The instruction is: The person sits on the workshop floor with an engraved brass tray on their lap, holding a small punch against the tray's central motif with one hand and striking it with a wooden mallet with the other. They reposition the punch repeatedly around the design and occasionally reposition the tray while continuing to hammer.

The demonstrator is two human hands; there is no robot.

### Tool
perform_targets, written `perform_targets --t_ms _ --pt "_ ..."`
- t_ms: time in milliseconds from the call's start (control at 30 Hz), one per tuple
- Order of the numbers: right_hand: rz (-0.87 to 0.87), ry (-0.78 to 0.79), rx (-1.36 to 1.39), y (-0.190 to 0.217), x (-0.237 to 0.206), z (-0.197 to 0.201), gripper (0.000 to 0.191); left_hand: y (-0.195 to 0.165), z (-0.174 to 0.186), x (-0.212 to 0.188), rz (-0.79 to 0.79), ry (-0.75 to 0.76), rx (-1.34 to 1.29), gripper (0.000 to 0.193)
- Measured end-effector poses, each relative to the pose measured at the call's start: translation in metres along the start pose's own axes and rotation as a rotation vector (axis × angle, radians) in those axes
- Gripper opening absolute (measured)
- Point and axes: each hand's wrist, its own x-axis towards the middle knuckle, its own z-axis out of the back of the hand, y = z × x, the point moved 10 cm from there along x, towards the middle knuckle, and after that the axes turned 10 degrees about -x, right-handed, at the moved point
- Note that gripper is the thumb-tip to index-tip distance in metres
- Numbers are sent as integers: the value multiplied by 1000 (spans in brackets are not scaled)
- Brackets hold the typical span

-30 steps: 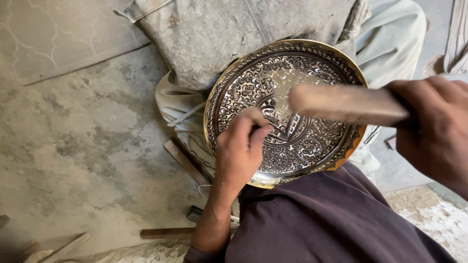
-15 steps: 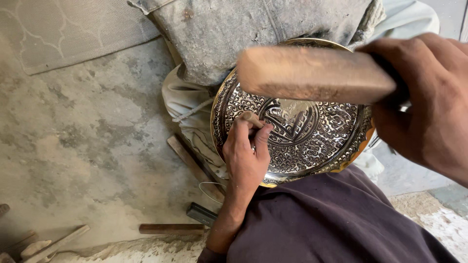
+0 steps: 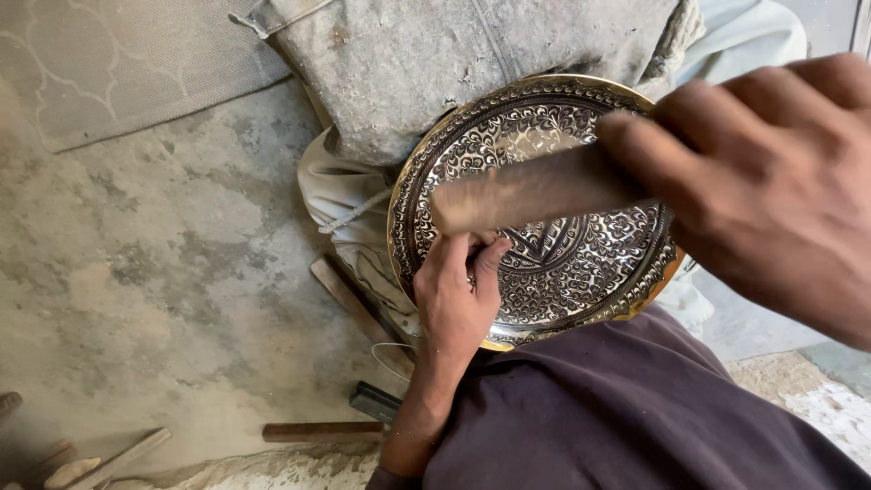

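Brass, round and densely engraved, the plate (image 3: 553, 218) leans on a grey padded cushion (image 3: 472, 63) above the person's lap. The right hand (image 3: 771, 191), closed around a wooden mallet (image 3: 535, 192), has swung lower and nearer than half a second ago. The left hand (image 3: 458, 290) stays on the plate, its grip pinched shut, probably on a small chisel, mostly hidden.

Likely metal-engraving floor workshop, hammer (image 3: 363, 413), engraved tray (image 3: 581, 263)
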Motion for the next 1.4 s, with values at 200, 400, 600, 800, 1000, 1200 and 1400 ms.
perform_targets --t_ms 200,400,600,800,1000,1200,1400 --pt "-132 232 66 -13 -38 -51 44 6 -22 14 30 275 6 24" --pt "-333 127 222 -8 -108 -63 51 -9 -50 28 -134 597 36 28" --pt "-554 107 342 8 -181 -103 52 -16 -82 30 -180 914 98 40" --pt "-571 164 307 22 -222 -129 54 -25 -103 25 -251 1045 155 33" --pt "-897 34 815 4 -240 -138 47 -30 -101 25 -269 1030 195 37" --pt "-843 115 648 -9 -207 -122 54 -32 -84 30 -174 918 167 41" --pt "-671 -83 667 -25 -140 -61 48 -35 -51 33 -79 602 -4 34"
